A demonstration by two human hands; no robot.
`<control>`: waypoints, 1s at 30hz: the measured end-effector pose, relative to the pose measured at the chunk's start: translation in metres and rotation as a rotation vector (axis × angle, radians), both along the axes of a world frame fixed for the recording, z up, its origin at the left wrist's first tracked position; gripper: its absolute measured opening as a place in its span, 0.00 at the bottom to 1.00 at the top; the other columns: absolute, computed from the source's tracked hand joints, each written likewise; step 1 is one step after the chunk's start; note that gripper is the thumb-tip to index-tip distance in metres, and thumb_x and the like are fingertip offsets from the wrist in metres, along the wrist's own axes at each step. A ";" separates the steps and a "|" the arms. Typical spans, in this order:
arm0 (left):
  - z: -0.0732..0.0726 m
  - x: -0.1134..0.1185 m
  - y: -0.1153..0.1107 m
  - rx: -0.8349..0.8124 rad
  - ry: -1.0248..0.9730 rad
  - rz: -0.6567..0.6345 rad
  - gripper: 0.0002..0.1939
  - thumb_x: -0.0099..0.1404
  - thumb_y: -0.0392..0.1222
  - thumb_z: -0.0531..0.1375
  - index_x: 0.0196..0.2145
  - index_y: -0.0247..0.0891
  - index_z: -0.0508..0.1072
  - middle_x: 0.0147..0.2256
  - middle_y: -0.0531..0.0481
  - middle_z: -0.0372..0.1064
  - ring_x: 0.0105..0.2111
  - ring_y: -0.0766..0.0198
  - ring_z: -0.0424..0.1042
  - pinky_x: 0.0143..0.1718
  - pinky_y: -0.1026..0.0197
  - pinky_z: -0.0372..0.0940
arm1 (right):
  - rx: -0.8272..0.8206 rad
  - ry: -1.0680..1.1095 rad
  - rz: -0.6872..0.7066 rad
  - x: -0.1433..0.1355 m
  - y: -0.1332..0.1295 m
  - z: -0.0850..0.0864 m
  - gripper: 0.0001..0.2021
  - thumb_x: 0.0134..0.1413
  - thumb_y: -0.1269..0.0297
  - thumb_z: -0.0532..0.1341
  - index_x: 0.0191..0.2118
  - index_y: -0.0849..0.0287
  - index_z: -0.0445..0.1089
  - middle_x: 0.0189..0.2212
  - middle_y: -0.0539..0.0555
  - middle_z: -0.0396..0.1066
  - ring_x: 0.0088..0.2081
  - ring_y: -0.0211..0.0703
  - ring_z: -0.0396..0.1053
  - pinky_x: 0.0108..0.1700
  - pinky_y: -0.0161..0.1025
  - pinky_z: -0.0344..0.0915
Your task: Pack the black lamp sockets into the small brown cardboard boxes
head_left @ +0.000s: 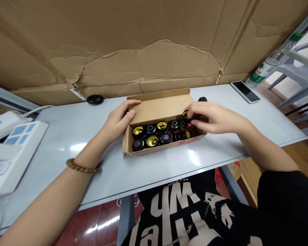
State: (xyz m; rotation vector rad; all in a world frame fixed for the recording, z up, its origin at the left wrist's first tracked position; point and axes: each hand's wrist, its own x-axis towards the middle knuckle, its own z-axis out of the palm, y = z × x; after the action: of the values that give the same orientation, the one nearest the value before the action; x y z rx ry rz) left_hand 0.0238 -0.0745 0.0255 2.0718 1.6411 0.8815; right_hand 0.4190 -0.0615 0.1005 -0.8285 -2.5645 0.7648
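An open cardboard box (159,109) stands on the table with its lid raised at the back. My left hand (119,119) grips the box's left side, thumb and fingers against the lid's edge. Inside stand two rows of black round pieces, some showing yellow metallic insides, such as one piece (152,140) in the front row. At the box's right end, my right hand (210,116) has its fingers closed around a black cylindrical piece (186,120) with a yellow inside and a red mark. One piece (183,135) lies on its side in the front row.
Another black piece (202,99) is behind my right hand. A black oval object (94,99) sits at the back left. White power strips (17,150) lie at the left. A phone (245,92) and a plastic bottle (264,70) are at the right. Cardboard (154,68) stands behind the table.
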 end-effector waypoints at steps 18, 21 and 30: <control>0.000 0.000 0.000 -0.007 -0.010 0.000 0.31 0.80 0.64 0.54 0.69 0.47 0.76 0.59 0.42 0.81 0.58 0.41 0.77 0.62 0.41 0.75 | 0.032 -0.419 -0.594 0.085 0.077 0.026 0.17 0.64 0.47 0.74 0.48 0.55 0.82 0.48 0.62 0.87 0.46 0.57 0.80 0.46 0.51 0.69; 0.000 0.000 0.000 -0.005 -0.016 0.001 0.30 0.80 0.64 0.54 0.68 0.49 0.77 0.59 0.44 0.82 0.59 0.41 0.77 0.62 0.41 0.75 | -0.042 -0.624 -0.549 0.083 0.083 0.018 0.19 0.66 0.41 0.69 0.43 0.52 0.85 0.44 0.57 0.87 0.42 0.53 0.78 0.42 0.49 0.67; -0.001 -0.001 0.001 0.000 0.004 -0.007 0.30 0.80 0.64 0.54 0.69 0.48 0.76 0.56 0.44 0.82 0.58 0.42 0.78 0.62 0.42 0.75 | -0.024 -0.587 -0.525 0.069 0.084 0.000 0.21 0.59 0.43 0.72 0.52 0.50 0.83 0.46 0.56 0.84 0.43 0.53 0.78 0.42 0.46 0.69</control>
State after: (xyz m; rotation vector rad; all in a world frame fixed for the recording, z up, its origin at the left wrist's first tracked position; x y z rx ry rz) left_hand 0.0227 -0.0737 0.0245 2.0798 1.6346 0.8755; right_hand 0.4875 0.0223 0.1006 -1.8613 -2.5853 0.4253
